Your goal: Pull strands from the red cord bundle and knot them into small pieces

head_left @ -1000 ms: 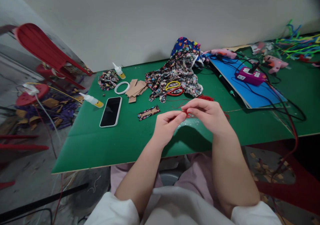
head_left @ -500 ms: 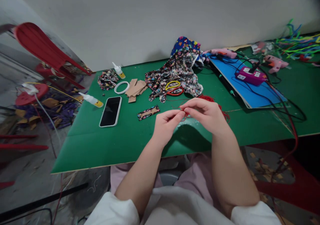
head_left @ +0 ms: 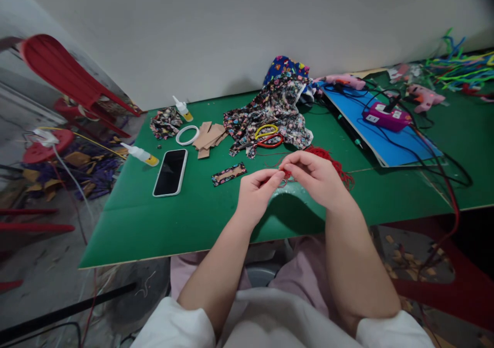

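My left hand [head_left: 257, 193] and my right hand [head_left: 314, 175] meet above the green table [head_left: 154, 219], fingertips pinched together on a thin red thread [head_left: 285, 174]. A loose tangle of the same red thread [head_left: 335, 163] lies on the table just behind my right hand. A small fabric-covered strip [head_left: 229, 174] lies to the left of my left hand. Scissors with yellow and red handles [head_left: 267, 136] rest on floral fabric [head_left: 270, 114] beyond my hands.
A phone [head_left: 170, 172], two glue bottles [head_left: 141, 154], a white ring [head_left: 188, 135] and cardboard pieces [head_left: 210, 136] lie at left. A blue board [head_left: 380, 132] with a purple device, cables and pink glue guns [head_left: 424, 97] sits at right. A red chair [head_left: 65, 75] stands left.
My hands have shifted slightly away from me and keep working the red thread between the fingertips. More of the thread tangle shows behind my right hand.
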`<state>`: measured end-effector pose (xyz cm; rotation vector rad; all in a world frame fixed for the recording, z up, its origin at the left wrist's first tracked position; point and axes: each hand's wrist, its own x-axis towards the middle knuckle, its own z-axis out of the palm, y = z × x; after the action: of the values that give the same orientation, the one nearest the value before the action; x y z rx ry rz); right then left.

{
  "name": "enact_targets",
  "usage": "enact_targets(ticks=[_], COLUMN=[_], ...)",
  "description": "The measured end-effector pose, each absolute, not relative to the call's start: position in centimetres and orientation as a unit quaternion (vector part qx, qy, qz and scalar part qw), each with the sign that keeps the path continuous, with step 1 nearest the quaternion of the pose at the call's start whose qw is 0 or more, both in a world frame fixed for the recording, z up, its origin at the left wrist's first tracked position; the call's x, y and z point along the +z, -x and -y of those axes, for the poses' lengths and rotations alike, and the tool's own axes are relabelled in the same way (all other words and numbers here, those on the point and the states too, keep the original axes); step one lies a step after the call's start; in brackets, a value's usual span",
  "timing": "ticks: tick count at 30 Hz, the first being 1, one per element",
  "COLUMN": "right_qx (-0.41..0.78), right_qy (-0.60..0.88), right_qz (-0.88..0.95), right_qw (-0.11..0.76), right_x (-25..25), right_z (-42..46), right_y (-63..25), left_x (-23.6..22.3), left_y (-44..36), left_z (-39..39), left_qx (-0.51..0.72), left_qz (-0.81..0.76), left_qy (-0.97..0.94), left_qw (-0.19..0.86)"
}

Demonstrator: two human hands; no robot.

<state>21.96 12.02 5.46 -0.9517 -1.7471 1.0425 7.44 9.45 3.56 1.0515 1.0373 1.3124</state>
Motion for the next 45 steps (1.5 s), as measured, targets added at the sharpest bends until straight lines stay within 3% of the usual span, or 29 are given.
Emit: enact_targets(ticks=[15, 20, 25, 36, 45], right_qx=[0.408, 0.435, 0.446, 0.405, 0.405], right_qy=[0.382, 0.378, 0.350, 0.341, 0.345], right_qz=[0.696, 0.663, 0.692, 0.658, 0.651], right_qw=[0.450, 0.478, 0.448, 0.535, 0.541], right_x=[5.1, 5.4, 4.9, 4.8, 4.9], right_z=[-12.1, -12.2, -12.5, -12.3, -12.1], right_y=[-21.7, -21.8, -21.8, -20.1, -20.3], left_x=[3.4, 3.1, 3.4, 3.5, 3.7], left_y=[-7.7, -7.6, -7.5, -7.9, -7.7], left_z=[-9.6, -9.6, -9.4, -8.9, -8.7], left_qx=[0.580, 0.604, 0.630, 0.635, 0.614], left_qz=[-0.449, -0.474, -0.489, -0.516, -0.525], left_qy=[-0.429, -0.430, -0.438, -0.488, -0.511], left_qw=[0.526, 0.476, 0.414, 0.303, 0.294])
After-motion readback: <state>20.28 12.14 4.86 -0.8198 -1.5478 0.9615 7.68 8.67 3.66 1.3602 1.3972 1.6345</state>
